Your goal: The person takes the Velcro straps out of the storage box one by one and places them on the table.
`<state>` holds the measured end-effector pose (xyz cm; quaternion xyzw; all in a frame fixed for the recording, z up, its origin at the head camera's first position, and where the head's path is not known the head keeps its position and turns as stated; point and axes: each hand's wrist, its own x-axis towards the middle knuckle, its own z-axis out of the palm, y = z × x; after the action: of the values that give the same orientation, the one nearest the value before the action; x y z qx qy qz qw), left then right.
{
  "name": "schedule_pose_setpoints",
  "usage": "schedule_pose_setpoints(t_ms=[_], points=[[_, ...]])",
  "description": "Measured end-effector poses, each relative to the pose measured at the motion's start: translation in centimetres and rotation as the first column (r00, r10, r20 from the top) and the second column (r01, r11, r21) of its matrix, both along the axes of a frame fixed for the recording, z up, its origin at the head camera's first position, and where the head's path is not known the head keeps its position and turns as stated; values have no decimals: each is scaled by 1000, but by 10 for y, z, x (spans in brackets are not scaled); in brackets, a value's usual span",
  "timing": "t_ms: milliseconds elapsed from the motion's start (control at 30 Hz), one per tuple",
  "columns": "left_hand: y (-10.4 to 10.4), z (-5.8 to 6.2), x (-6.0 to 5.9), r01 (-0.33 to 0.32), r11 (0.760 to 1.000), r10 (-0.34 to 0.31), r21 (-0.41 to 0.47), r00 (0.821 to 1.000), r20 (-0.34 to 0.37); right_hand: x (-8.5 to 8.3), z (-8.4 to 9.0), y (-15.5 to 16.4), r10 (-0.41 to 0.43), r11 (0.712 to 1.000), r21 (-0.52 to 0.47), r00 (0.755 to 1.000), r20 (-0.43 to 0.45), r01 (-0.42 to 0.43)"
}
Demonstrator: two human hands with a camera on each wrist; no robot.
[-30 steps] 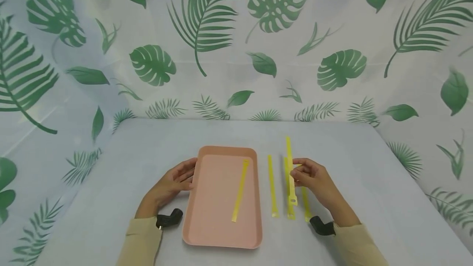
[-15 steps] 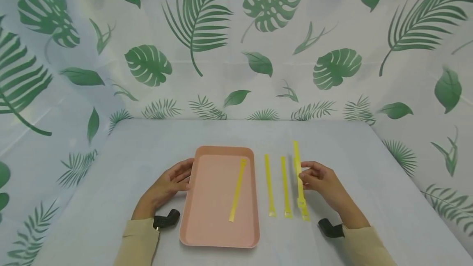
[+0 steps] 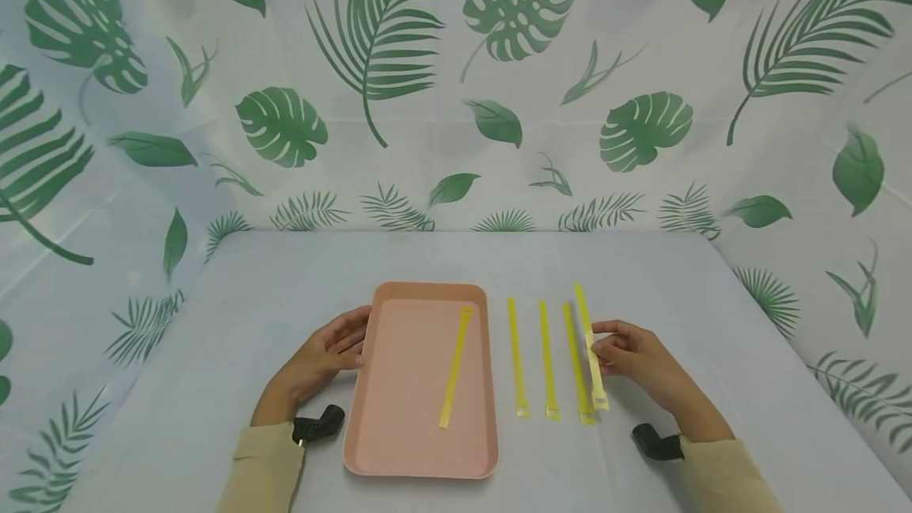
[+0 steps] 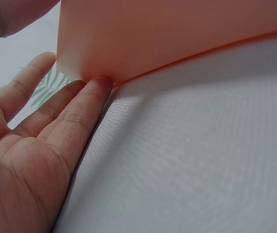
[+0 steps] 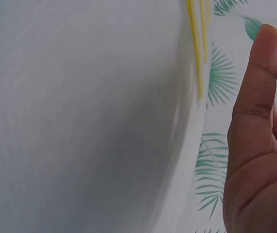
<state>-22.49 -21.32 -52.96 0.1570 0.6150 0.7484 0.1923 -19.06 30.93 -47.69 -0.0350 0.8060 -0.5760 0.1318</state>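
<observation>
With thumb and fingers, my right hand (image 3: 636, 357) pinches a yellow hook-and-loop cable tie (image 3: 596, 383), slotted head toward me, just right of the row on the table. Three more yellow cable ties lie there side by side: a left one (image 3: 517, 362), a middle one (image 3: 548, 362) and a right one (image 3: 578, 362). A pink rectangular tray (image 3: 395, 386) stands left of them, one yellow cable tie (image 3: 454, 368) lying slanted inside. My left hand (image 3: 324, 353) rests against the tray's left side; in the left wrist view its extended fingertips (image 4: 99, 87) touch the tray's outer wall (image 4: 153, 39).
The table (image 3: 285, 267) has a pale grey-white cover. Behind it and along both sides hangs a white cloth (image 3: 420, 172) printed with green leaves. A black wrist-camera mount (image 3: 321, 423) sits at the left wrist, another black mount (image 3: 657, 442) at the right.
My right hand has carried the held cable tie rightward and lower, past the row, uncovering the ties beneath. The left hand keeps its place at the tray. The head view has shifted slightly.
</observation>
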Motion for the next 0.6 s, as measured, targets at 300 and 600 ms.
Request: schedule_pose_setpoints(t_ms=[300,600], points=[[0,0,0,5,1000,-5,0,1000,-9,0,1,11,-35,993,120,993,112,22],[0,-1,0,10,1000,-10,-3,1000,-15,-2,4,16,-54,990,138,977,208,25]])
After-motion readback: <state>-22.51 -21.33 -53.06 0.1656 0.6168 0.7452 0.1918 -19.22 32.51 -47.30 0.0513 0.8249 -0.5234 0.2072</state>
